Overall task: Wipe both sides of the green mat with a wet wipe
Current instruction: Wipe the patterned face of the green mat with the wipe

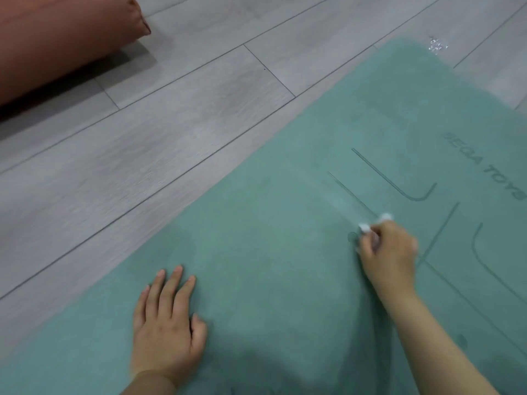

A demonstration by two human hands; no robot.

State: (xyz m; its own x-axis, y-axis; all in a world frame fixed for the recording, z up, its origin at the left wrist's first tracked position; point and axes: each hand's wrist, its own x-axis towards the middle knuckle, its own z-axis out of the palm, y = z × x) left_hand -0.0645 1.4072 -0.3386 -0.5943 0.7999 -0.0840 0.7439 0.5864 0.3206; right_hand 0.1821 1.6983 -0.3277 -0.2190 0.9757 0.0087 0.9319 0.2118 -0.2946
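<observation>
The green mat (285, 223) lies flat on the floor and fills the lower right of the head view, with dark printed lines and lettering on its right part. My left hand (168, 323) rests flat on the mat near its front left, fingers straight and spread. My right hand (387, 252) is curled around a bunched white wet wipe (370, 225) and holds it against the mat beside the printed lines. Bits of the wipe poke out past the fingers. The picture is blurred around this hand.
Grey wood-plank floor (171, 124) runs along the mat's left edge. A reddish-brown cushion or upholstered piece (51, 38) sits at the top left. A small shiny scuffed patch (436, 47) marks the mat's far corner.
</observation>
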